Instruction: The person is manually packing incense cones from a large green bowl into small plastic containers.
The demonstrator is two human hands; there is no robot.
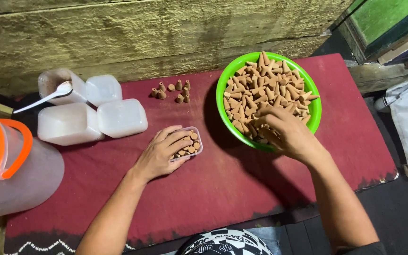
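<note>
The left hand (159,153) lies curled around a small clear tub (188,143) on the red mat (213,189), fingers wrapped over its near side; the tub is already partly filled with brown cones standing upright. The right hand (286,134) digs into the green bowl (225,85), fingers bent down among the cones (265,85); whether they pinch any I cannot tell. The bowl is heaped high, so most packing seems left. Lidded tubs (119,117) sit at left, and loose cones (171,89) behind.

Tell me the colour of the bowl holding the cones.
Bright green. The bowl shows clearly in the head view, full of tan cones.
</note>
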